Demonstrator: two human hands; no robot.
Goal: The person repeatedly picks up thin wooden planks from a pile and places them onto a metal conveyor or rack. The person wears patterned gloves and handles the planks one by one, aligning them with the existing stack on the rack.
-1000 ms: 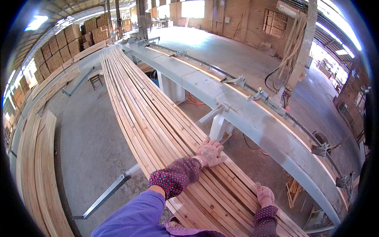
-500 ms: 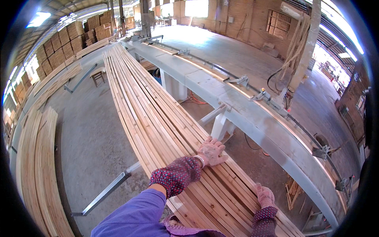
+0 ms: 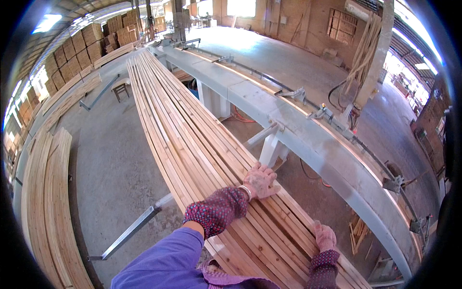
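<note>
A long layer of narrow wooden strips (image 3: pixel 192 139) lies side by side, running from in front of me to the far left. My left hand (image 3: pixel 260 181), in a pinkish work glove with a patterned sleeve cover, rests on top of the strips near their right edge, its fingers spread and slightly bent. Nearer to me, my right hand (image 3: pixel 325 236), gloved the same way, closes over the outermost strip at the right edge. Its thumb points forward on top, and its other fingers are partly hidden beyond the edge.
A long grey metal machine bed (image 3: pixel 298 130) with clamps curves along the right side. Metal support arms (image 3: pixel 127 236) stick out at the left. More boards (image 3: pixel 48 202) lie at far left, near a small stool (image 3: pixel 120 88). Wood scraps (image 3: pixel 357 233) lie beneath the bed.
My left hand's fingers have bent slightly more at the strips' right edge. My right hand and the strips stay almost where they were; the view has shifted a little.
</note>
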